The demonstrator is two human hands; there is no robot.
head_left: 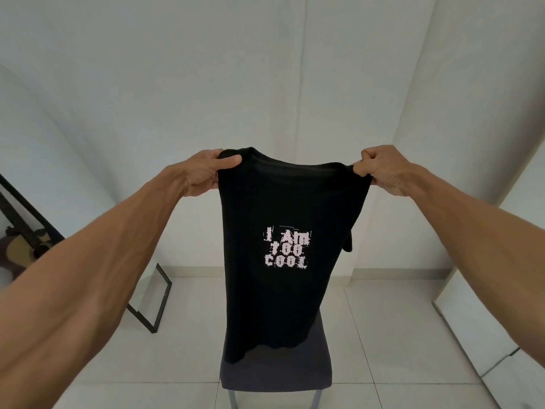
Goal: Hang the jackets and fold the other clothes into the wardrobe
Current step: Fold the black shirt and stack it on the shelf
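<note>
The person holds a black shirt (283, 202) up in the air with both arms out; the left hand (206, 172) pinches one shoulder of it; the right hand (383, 169) grips the other shoulder; pink letters show on its front; the shirt hangs down over a dark chair (274, 370) on the white floor (398, 335); a black-framed mirror (153, 302) leans by the left wall.

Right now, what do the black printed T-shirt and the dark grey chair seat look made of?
Black printed T-shirt: soft matte knit, likely cotton; it hangs limp, hem wavy.
Dark grey chair seat: matte fabric cover, probably woven; no sheen.
</note>
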